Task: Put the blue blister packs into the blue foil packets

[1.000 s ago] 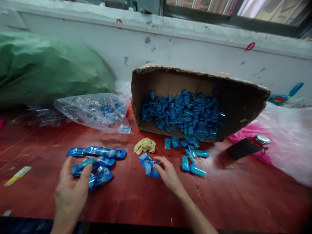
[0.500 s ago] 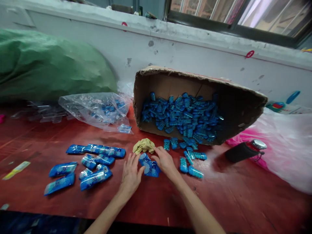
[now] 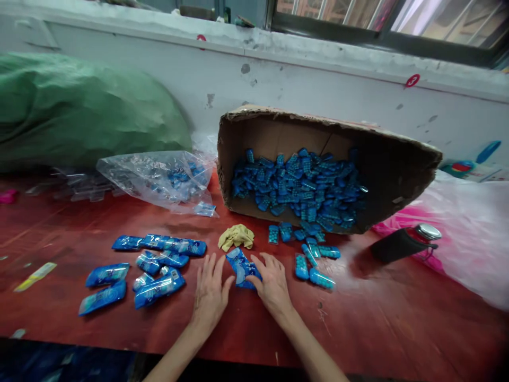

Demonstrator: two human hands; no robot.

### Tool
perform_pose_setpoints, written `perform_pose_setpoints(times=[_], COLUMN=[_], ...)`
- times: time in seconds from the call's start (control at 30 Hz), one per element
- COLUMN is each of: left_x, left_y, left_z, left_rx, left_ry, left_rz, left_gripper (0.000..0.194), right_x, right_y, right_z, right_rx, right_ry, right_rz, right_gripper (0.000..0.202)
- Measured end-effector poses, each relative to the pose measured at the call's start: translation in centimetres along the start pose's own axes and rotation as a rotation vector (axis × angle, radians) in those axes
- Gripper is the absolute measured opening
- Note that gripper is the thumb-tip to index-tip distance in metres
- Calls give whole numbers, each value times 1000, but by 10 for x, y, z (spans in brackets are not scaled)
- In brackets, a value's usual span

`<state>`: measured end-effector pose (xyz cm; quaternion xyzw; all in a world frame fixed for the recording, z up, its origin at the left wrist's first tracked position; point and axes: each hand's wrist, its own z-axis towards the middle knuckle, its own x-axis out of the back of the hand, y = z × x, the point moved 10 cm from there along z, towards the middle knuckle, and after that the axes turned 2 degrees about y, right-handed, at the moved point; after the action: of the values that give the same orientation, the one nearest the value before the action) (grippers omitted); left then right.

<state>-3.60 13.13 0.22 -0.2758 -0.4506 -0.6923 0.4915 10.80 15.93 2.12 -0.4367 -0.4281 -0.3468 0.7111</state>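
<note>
A flat blue printed packet [image 3: 240, 265] lies on the red table between my hands. My left hand [image 3: 211, 293] rests to its left, palm down with the fingers spread and nothing held. On the other side, my right hand [image 3: 273, 286] has its fingers apart and its thumb over the packet's right edge; whether it presses down I cannot tell. A crumpled yellowish cloth [image 3: 236, 237] sits just beyond the packet. Several filled blue packs [image 3: 159, 289] lie to the left of my left hand. Small clear containers of blue pieces [image 3: 301, 267] lie to the right of my right hand.
A cardboard box [image 3: 286, 124] on its side holds many blue containers. Left of it are a clear plastic bag [image 3: 135, 175] and a big green sack [image 3: 91, 111]. A black bottle [image 3: 392, 245] stands at the right, near pinkish plastic wrapping [image 3: 465, 228]. A yellow cutter [image 3: 35, 277] lies far left.
My right hand has drawn back toward me from the cloth, and its thumb has come over the packet. My left hand's fingers have spread a little. The view has shifted slightly.
</note>
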Motion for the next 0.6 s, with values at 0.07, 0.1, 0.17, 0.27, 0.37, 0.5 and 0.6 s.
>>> perform_pose_setpoints(times=[0.07,0.1,0.17,0.27,0.37,0.5,0.6], left_x=[6,4,-14,-44,-62,-48,-17], left_y=[-8,-13,-20,-9,-1,-6,-11], left_z=[29,46,77,104,101,73,43], left_rx=[47,90,184,143,88,92,141], left_ry=[24,13,-79,-149,-164,-116,8], left_rz=[-13,-20,-53,-95,-133,-185,-321], left_gripper=[49,51,57,51,42,48,48], right_x=[1,0,-8,-29,-35,-22,-14], right_y=[-5,-5,-4,-7,-10,-4,8], right_z=[19,31,59,91,97,60,20], right_rx=[20,6,-33,-29,11,71,48], right_ry=[-17,-21,-64,-161,-177,-174,-150], right_rz=[32,33,18,16,41,85,47], right_gripper=[50,54,57,41,36,37,33])
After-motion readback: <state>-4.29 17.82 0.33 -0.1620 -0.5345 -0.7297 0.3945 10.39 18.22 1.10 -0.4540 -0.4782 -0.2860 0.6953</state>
